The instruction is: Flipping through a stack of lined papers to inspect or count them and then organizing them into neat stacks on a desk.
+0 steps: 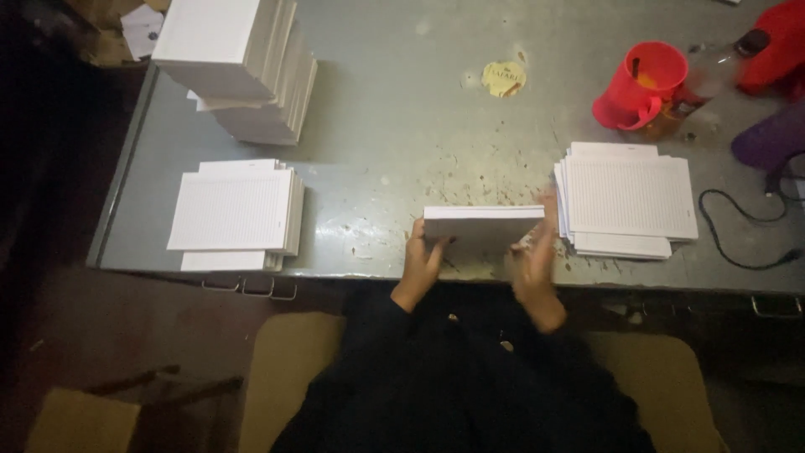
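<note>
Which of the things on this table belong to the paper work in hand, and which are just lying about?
In the work: bundle of sheets held by left hand and right hand; lined-paper stack right; lined-paper stack left; tall white stack.

Lying about: red mug; black cable; yellow sticker.

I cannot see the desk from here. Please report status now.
Left hand and right hand grip paper block at table edge. Lined stack touches right fingers.

A thick block of white ruled sheets [482,225] stands on its long edge at the near edge of the grey table, clasped at both ends, its flat face turned toward the person.
</note>
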